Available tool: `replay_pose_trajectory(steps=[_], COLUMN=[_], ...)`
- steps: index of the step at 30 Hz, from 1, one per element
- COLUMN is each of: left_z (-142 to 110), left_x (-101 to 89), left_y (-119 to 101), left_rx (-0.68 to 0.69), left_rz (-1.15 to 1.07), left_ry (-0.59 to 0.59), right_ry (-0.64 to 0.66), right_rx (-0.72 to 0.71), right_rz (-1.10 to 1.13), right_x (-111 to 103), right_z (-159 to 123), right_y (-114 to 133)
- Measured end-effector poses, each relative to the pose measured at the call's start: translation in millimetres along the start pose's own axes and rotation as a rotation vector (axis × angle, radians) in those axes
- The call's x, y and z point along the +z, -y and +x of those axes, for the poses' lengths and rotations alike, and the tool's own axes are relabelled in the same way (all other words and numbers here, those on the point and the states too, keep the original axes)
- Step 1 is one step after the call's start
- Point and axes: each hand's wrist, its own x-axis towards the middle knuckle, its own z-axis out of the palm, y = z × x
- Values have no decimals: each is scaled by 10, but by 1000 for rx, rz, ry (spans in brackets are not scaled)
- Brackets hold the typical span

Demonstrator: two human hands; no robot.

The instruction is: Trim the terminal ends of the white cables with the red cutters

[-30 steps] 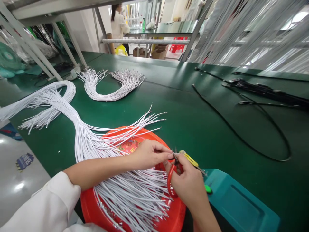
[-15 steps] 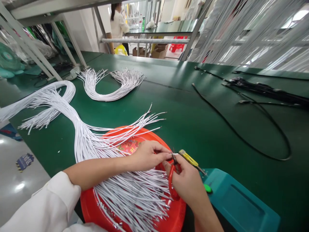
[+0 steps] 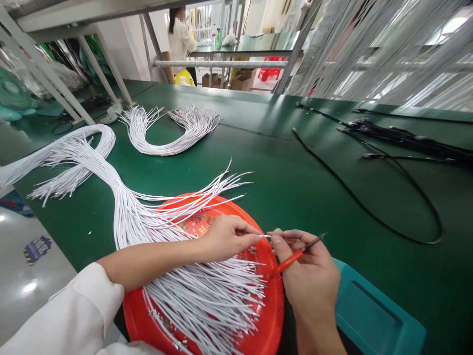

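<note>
My left hand (image 3: 223, 240) is closed in a pinch on the end of a white wire (image 3: 265, 236), just above the basin's right side. Close beside it, my right hand (image 3: 311, 278) is wrapped round red-handled scissors (image 3: 290, 263), whose blades point up and to the right. The thumb and a fingertip of that same hand meet at the wire's tip. Under both hands, a large bundle of white wires (image 3: 207, 296) fans out over a red plastic basin (image 3: 273, 315). Small bits lie in the bottom of the basin.
Another curved bundle of white wires (image 3: 158, 149) lies on the green table (image 3: 258, 153). Black cables (image 3: 406, 135) are at the right. A teal plastic case (image 3: 380, 310) sits beside my right hand. Beyond the metal frame (image 3: 221, 63), a person (image 3: 179, 42) stands at another table.
My right hand has turned and shifted right, swinging the scissor blades away from the wire; its fingertips are now at the wire's tip. The yellow cutter is now mostly hidden. My left hand stays put.
</note>
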Motion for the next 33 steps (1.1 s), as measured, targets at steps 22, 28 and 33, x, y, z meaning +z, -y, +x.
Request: replay_pose_trajectory(steps=[22, 28, 33], left_z=[-35, -54, -51], left_x=[-2, -17, -37], left_y=[70, 78, 139], left_rx=[333, 385, 479], left_rz=[409, 574, 765], left_ry=[-66, 23, 111], right_ry=[151, 226, 305], right_rx=[-96, -449, -694], right_rz=[-254, -671, -855], right_x=[-134, -158, -169], right_z=[64, 69, 73], right_y=[10, -19, -100])
